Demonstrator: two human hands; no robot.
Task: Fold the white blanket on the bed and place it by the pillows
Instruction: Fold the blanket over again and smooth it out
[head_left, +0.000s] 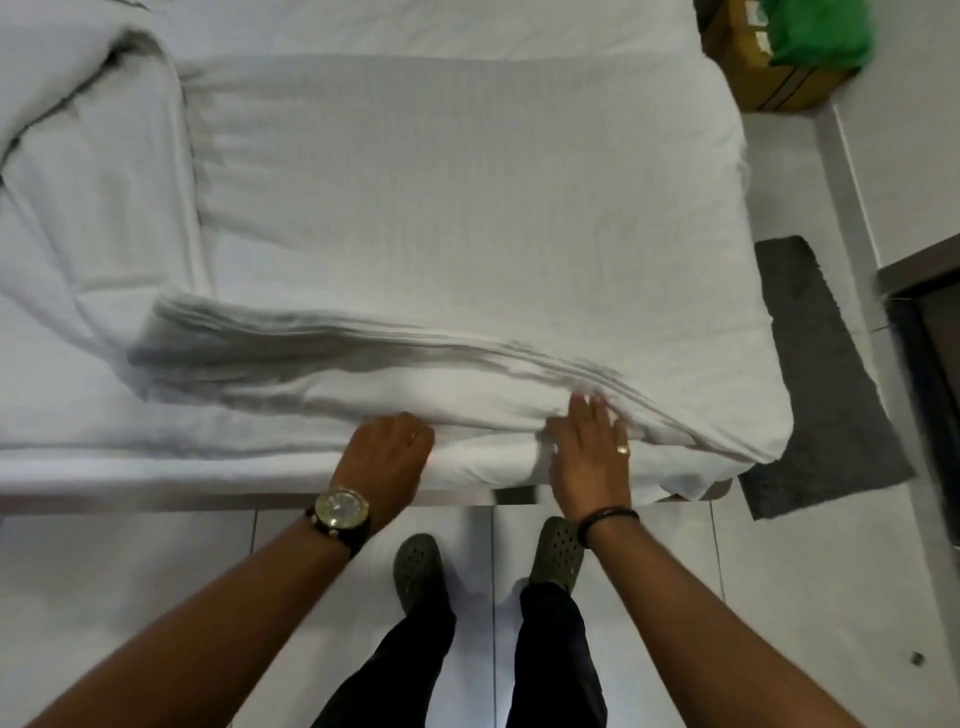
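Note:
The white blanket lies spread in folded layers across the right part of the bed. Its near edge is lifted and blurred, showing several stacked layers. My left hand, with a wristwatch, has its fingers tucked under that near edge at the bed's front. My right hand, wearing a ring, lies flat with fingers spread on the blanket's folded edge, thumb tucked under the cloth. A rumpled white pillow or bedding heap sits at the far left of the bed.
A dark grey mat lies on the tiled floor right of the bed. A cardboard box with something green on it stands at the top right. A dark doorway edge is at the right. My feet stand close to the bed's front edge.

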